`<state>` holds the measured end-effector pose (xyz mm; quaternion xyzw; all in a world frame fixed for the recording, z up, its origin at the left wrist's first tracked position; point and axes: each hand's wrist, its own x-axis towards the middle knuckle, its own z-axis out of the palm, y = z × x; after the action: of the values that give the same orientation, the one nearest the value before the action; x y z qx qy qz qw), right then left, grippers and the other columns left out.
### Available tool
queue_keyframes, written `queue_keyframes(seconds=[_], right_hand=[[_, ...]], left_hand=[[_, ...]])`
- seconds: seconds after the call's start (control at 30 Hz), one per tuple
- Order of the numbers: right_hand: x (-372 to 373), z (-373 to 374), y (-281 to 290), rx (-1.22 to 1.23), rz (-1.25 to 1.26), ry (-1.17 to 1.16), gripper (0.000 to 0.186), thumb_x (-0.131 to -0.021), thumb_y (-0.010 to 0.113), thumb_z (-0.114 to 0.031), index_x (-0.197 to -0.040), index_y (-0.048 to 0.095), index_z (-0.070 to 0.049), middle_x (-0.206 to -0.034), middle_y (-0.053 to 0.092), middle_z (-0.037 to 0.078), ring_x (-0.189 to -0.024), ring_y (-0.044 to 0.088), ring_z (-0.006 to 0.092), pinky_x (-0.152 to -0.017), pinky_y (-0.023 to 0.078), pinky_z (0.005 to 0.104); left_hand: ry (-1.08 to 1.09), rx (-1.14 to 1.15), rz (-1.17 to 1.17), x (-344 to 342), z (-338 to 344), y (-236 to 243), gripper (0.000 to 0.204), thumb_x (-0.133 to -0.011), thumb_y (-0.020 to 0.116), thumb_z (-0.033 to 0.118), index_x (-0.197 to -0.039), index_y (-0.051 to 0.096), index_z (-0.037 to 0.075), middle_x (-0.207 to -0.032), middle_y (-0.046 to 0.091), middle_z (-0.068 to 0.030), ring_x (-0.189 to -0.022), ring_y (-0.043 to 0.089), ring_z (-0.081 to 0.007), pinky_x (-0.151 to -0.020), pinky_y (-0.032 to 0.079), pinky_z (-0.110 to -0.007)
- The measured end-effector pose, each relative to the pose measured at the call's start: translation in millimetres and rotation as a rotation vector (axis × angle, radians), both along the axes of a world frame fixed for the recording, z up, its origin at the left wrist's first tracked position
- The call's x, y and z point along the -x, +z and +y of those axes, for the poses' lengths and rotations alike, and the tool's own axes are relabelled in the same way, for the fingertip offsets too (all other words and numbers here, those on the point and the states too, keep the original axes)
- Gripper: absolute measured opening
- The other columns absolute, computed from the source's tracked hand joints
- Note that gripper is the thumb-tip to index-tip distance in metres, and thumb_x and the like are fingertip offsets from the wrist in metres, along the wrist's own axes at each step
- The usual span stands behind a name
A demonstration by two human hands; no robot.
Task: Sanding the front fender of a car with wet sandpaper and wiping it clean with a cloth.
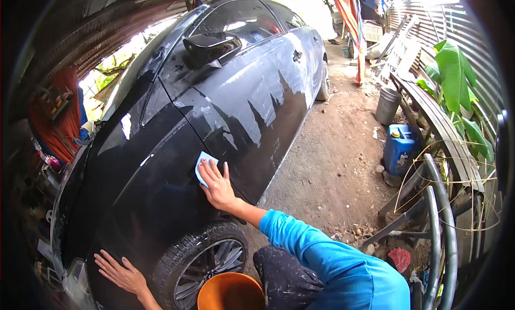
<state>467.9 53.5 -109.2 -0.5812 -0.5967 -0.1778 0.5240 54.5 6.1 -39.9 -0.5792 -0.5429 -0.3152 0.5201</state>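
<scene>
A dark car body fills the left and middle. Its door is wet, with pale grey patches and jagged dark runs. My right hand presses a flat, light blue sponge against the front fender, just ahead of the door seam. The fingers lie over the sponge and hide part of it. Lower left, my left hand rests flat on the fender near the headlight, fingers stretched out and holding nothing. Between the hands sits the front wheel. Below it stands an orange bucket, its inside in shadow.
On the dirt ground to the right stand a blue jerrycan with a yellow cap and a grey bucket. Bent metal tubes and a leafy plant line the right side. The side mirror juts from the car.
</scene>
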Motion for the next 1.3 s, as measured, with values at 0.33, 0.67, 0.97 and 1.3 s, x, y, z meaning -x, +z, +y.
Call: queue_keyframes(seconds=[0.33, 0.67, 0.97, 1.3], right_hand=[[8.3, 15.9, 43.7, -0.06, 0.024, -0.033, 0.063, -0.095, 0.061, -0.017, -0.152, 0.039, -0.004, -0.162, 0.033, 0.016, -0.149, 0.028, 0.0414, -0.116, 0.015, 0.0693], [18.9, 25.0, 88.3, 0.003, 0.089, -0.047, 0.071, -0.094, 0.062, -0.02, -0.155, 0.031, -0.002, -0.164, 0.027, 0.017, -0.151, 0.024, 0.042, -0.118, 0.014, 0.0684], [-24.6, 43.1, 125.3, -0.083, 0.095, -0.178, 0.066, -0.095, 0.061, -0.022, -0.153, 0.036, -0.003, -0.161, 0.033, 0.017, -0.149, 0.028, 0.0416, -0.115, 0.02, 0.0703], [-29.0, 45.2, 128.2, -0.112, 0.055, -0.156, 0.057, -0.098, 0.055, -0.019, -0.151, 0.039, -0.003, -0.16, 0.035, 0.017, -0.148, 0.03, 0.0435, -0.115, 0.02, 0.0703]], left_hand=[[0.032, 0.023, -0.003, 6.7, -5.2, 4.5, 0.063, -0.108, 0.029, 0.048, -0.157, 0.034, 0.01, -0.164, 0.029, -0.0127, -0.15, 0.031, -0.032, -0.123, 0.025, -0.049], [0.068, 0.025, -0.014, 5.3, -3.9, 1.3, 0.061, -0.108, 0.03, 0.047, -0.157, 0.035, 0.01, -0.164, 0.03, -0.0131, -0.15, 0.031, -0.0313, -0.123, 0.024, -0.049], [-0.019, 0.002, -0.028, -21.2, -0.9, 3.9, 0.058, -0.108, 0.037, 0.039, -0.159, 0.031, 0.013, -0.166, 0.027, -0.0101, -0.151, 0.03, -0.0291, -0.124, 0.025, -0.048], [-0.025, 0.098, -0.075, -26.9, -8.7, 8.2, 0.061, -0.106, 0.038, 0.042, -0.156, 0.036, 0.006, -0.164, 0.029, -0.0179, -0.15, 0.03, -0.0366, -0.122, 0.024, -0.052]])
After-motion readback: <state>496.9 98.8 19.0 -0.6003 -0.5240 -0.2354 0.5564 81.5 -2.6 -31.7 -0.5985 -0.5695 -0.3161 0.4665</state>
